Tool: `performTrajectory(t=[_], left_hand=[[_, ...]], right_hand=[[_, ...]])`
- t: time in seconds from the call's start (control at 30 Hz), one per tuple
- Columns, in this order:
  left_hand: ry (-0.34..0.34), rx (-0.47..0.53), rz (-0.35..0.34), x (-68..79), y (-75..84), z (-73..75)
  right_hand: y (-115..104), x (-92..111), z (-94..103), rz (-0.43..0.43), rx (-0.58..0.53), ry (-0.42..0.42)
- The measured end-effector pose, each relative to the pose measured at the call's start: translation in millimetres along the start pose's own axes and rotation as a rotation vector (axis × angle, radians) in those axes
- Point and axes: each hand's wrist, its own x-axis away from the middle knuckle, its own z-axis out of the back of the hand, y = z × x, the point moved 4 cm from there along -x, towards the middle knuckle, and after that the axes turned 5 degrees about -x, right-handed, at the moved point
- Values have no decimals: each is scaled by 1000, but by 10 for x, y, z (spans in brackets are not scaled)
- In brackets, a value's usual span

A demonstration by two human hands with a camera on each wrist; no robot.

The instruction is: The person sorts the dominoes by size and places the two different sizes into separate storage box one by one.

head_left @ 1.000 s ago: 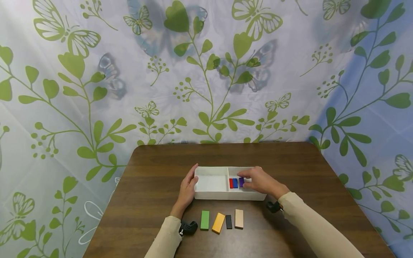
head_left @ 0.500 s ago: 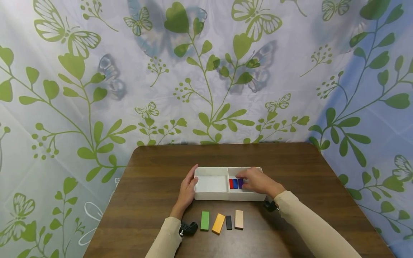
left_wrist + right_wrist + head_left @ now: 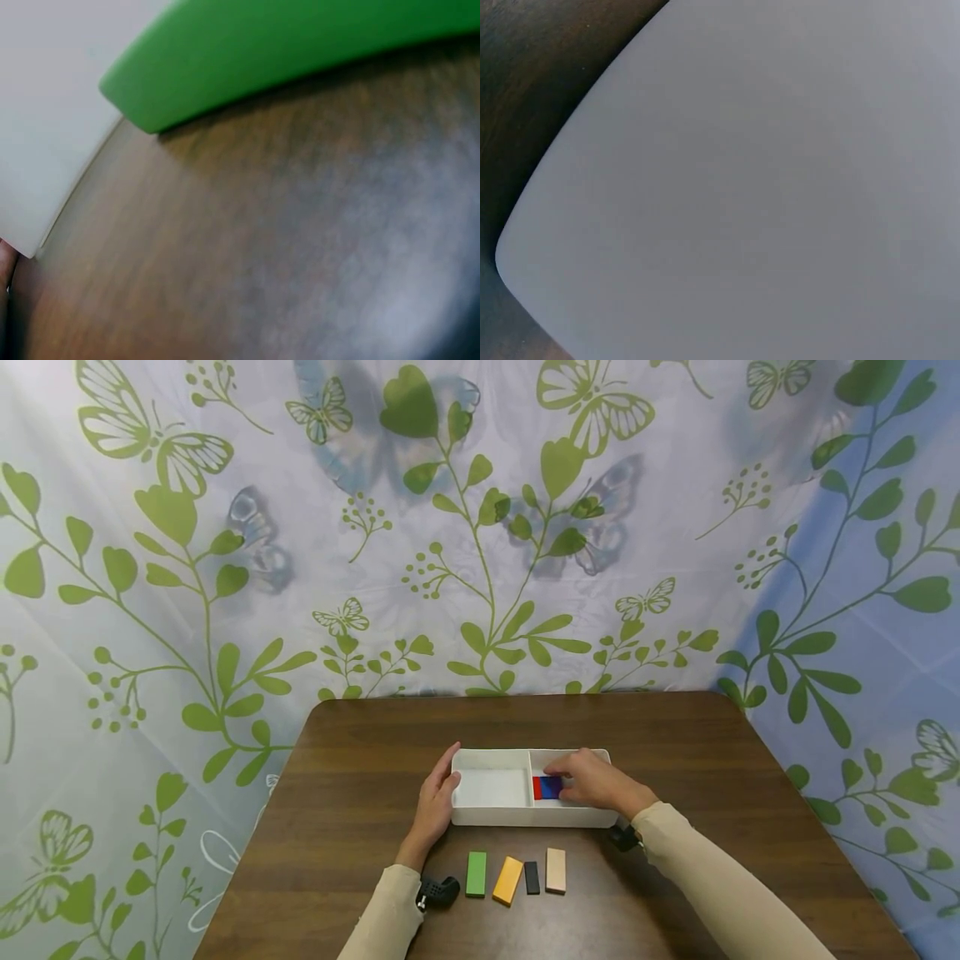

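A white two-compartment box [image 3: 491, 816] stands on the table, its left wall touched by my left hand [image 3: 433, 802]. The fingers there lie fairly straight along the outside, thumb at the rim. Inside the right compartment, my right hand [image 3: 596, 781] holds a purple block [image 3: 557, 787] between thumb and fingers. That block stands against a blue block [image 3: 547, 787], with a red block [image 3: 537, 787] beside the divider. The left compartment holds nothing. The left wrist view has the box wall [image 3: 52, 97] at its left; the right wrist view is mostly filled by the wall [image 3: 742, 187].
In front of the box lie a green block [image 3: 476, 873], a yellow block [image 3: 507, 881], a small black block [image 3: 532, 877] and a beige block [image 3: 556, 870]. The brown table [image 3: 360, 735] meets a leaf-patterned curtain [image 3: 480, 527] behind.
My right hand has slid left with the purple block, closing the gap to the blue block. The left hand and the box have stayed in place.
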Motion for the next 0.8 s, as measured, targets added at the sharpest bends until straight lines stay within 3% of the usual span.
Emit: performTrajectory(t=[0.8], left_hand=[[26,-11,15,-14,-3,2]], right_hand=[[33,67,68,-54,-19,16]])
